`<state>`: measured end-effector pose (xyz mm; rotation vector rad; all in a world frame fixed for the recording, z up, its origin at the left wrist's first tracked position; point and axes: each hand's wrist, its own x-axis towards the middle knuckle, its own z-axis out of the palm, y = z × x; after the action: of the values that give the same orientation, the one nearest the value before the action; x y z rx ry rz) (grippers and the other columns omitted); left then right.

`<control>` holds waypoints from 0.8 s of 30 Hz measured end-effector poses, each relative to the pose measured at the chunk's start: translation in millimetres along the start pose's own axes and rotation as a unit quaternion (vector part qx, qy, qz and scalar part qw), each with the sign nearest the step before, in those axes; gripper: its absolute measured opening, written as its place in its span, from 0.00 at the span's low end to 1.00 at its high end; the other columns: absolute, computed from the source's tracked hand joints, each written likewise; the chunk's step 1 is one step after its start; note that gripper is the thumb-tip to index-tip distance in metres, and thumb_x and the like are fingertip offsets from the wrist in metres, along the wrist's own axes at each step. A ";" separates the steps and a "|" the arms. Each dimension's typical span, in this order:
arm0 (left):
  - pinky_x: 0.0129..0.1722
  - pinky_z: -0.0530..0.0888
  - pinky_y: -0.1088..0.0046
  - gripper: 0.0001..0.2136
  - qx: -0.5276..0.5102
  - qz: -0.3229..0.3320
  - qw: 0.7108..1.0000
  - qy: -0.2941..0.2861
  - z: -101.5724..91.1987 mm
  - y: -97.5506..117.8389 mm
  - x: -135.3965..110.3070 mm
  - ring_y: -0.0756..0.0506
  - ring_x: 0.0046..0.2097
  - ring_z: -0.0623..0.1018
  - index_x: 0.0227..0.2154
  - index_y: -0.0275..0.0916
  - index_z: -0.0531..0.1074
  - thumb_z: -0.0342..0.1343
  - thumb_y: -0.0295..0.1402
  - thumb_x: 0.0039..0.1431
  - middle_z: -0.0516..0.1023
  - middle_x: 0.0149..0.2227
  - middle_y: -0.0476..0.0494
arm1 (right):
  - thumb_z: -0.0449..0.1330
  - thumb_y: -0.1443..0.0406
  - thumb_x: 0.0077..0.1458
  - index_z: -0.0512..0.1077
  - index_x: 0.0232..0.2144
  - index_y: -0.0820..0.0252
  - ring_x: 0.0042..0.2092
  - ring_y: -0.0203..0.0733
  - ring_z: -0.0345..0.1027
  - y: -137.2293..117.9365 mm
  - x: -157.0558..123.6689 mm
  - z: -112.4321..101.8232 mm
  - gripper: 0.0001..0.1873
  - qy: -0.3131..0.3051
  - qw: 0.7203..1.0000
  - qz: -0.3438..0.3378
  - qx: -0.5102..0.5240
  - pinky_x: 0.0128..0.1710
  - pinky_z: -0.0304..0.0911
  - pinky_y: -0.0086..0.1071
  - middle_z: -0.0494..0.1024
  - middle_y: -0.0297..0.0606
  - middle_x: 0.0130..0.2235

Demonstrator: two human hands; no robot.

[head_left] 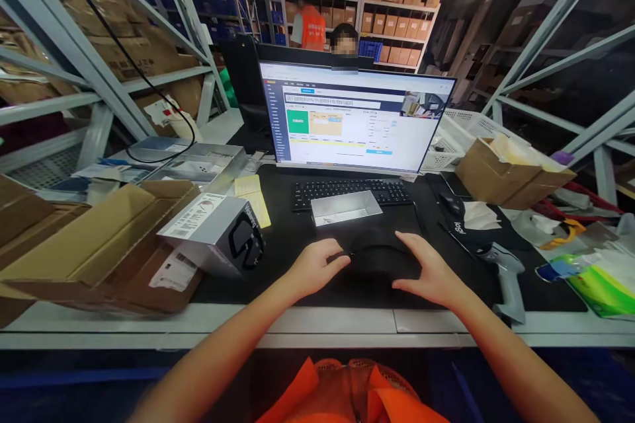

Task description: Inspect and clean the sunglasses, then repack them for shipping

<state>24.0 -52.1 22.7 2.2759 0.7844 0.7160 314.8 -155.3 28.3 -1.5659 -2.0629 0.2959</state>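
Note:
My left hand (320,268) is over the black desk mat, its thumb and fingertips closed on the near end of a thin, dark, curved thing (380,248). Black on black, its kind is hard to make out. My right hand (434,271) is at its other end with thumb and fingers spread apart; whether it touches the thing I cannot tell. Just beyond, a shallow silver-white box part (347,208) rests against the black keyboard (297,195). Left of my left hand stands a grey product box (213,234) with a black picture and a white label.
An open cardboard carton (99,244) sits at the left, yellow slips (253,198) behind the grey box. A monitor (357,119) stands at the back. On the right are a barcode scanner (508,281), a mouse (451,203) and another carton (510,175). Two people are beyond the monitor.

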 end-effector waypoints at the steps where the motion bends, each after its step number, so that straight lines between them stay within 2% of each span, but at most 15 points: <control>1: 0.34 0.67 0.72 0.15 0.028 0.001 1.000 -0.015 -1.9 -1.4 1.3 0.47 0.33 0.74 0.29 0.39 0.75 0.51 0.41 0.67 0.74 0.30 0.47 | 0.71 0.52 0.49 0.54 0.68 0.54 0.66 0.59 0.58 -1.4 1.0 0.2 0.50 -0.009 1.000 0.004 -0.006 0.64 0.59 0.55 0.62 0.51 0.65; 4: 0.31 0.63 0.71 0.16 0.100 -0.001 0.994 -0.051 -7.0 -9.3 1.3 0.47 0.31 0.73 0.25 0.40 0.75 0.53 0.42 0.66 0.73 0.27 0.48 | 0.73 0.55 0.46 0.52 0.69 0.55 0.64 0.58 0.60 -8.1 6.5 -0.6 0.54 -0.043 0.999 0.012 -0.018 0.63 0.60 0.53 0.64 0.50 0.64; 7: 0.29 0.61 0.71 0.19 0.119 -0.006 0.991 -0.063 -7.2 -19.7 -2.7 0.48 0.29 0.72 0.23 0.39 0.75 0.52 0.42 0.66 0.71 0.25 0.49 | 0.75 0.56 0.43 0.51 0.70 0.58 0.63 0.57 0.61 -16.3 15.0 -0.9 0.58 -0.072 0.997 0.015 -0.022 0.63 0.60 0.51 0.65 0.51 0.63; 9: 0.28 0.60 0.71 0.20 0.133 0.000 0.989 -0.066 -5.0 -27.2 -6.4 0.49 0.27 0.72 0.22 0.39 0.75 0.51 0.42 0.67 0.70 0.23 0.49 | 0.75 0.54 0.41 0.54 0.69 0.60 0.63 0.57 0.60 -22.2 21.9 1.7 0.58 -0.090 0.995 0.009 -0.029 0.63 0.59 0.50 0.65 0.52 0.63; 13: 0.32 0.62 0.70 0.17 0.164 0.057 0.981 -0.081 -2.2 -39.1 -16.0 0.48 0.28 0.73 0.22 0.40 0.77 0.55 0.42 0.64 0.71 0.22 0.49 | 0.75 0.52 0.38 0.64 0.63 0.62 0.56 0.59 0.64 -35.7 34.7 14.4 0.52 -0.132 0.989 -0.027 -0.064 0.57 0.62 0.50 0.71 0.51 0.57; 15: 0.32 0.63 0.70 0.19 0.127 0.043 0.987 -0.093 -3.7 -38.8 -20.0 0.48 0.27 0.72 0.20 0.39 0.75 0.55 0.43 0.63 0.71 0.21 0.49 | 0.75 0.51 0.36 0.67 0.59 0.64 0.51 0.59 0.66 -42.2 38.3 21.0 0.49 -0.142 0.985 -0.040 -0.094 0.52 0.63 0.51 0.73 0.50 0.53; 17: 0.29 0.63 0.71 0.22 0.047 -0.017 0.995 -0.086 -5.3 -30.8 -20.0 0.49 0.26 0.70 0.19 0.38 0.73 0.52 0.45 0.65 0.70 0.20 0.49 | 0.75 0.51 0.36 0.69 0.55 0.65 0.48 0.58 0.67 -46.9 39.4 25.8 0.46 -0.141 0.982 -0.045 -0.119 0.49 0.63 0.50 0.74 0.49 0.49; 20: 0.28 0.63 0.73 0.24 -0.043 -0.084 0.994 -0.050 2.2 -4.3 -7.6 0.49 0.26 0.70 0.18 0.37 0.71 0.51 0.48 0.65 0.70 0.20 0.49 | 0.74 0.50 0.37 0.69 0.52 0.65 0.47 0.57 0.66 -49.8 39.3 30.7 0.43 -0.135 0.978 -0.054 -0.149 0.47 0.62 0.49 0.74 0.49 0.48; 22: 0.28 0.63 0.72 0.23 -0.033 -0.082 0.995 -0.042 17.4 18.6 6.5 0.48 0.26 0.70 0.18 0.38 0.71 0.52 0.47 0.64 0.71 0.21 0.48 | 0.74 0.50 0.39 0.70 0.50 0.65 0.47 0.57 0.66 -48.3 39.4 33.8 0.40 -0.135 0.975 -0.058 -0.168 0.47 0.62 0.49 0.74 0.49 0.47; 24: 0.28 0.63 0.71 0.20 0.026 -0.048 0.998 -0.042 36.4 38.9 19.1 0.47 0.27 0.72 0.20 0.39 0.71 0.52 0.44 0.65 0.74 0.23 0.46 | 0.72 0.49 0.40 0.70 0.49 0.65 0.47 0.57 0.66 -44.2 38.8 36.7 0.38 -0.137 0.976 -0.061 -0.161 0.47 0.61 0.49 0.74 0.48 0.46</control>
<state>74.1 -77.3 31.0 2.2817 0.8765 0.5587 251.4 -127.1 29.3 -1.6467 -2.5135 0.1440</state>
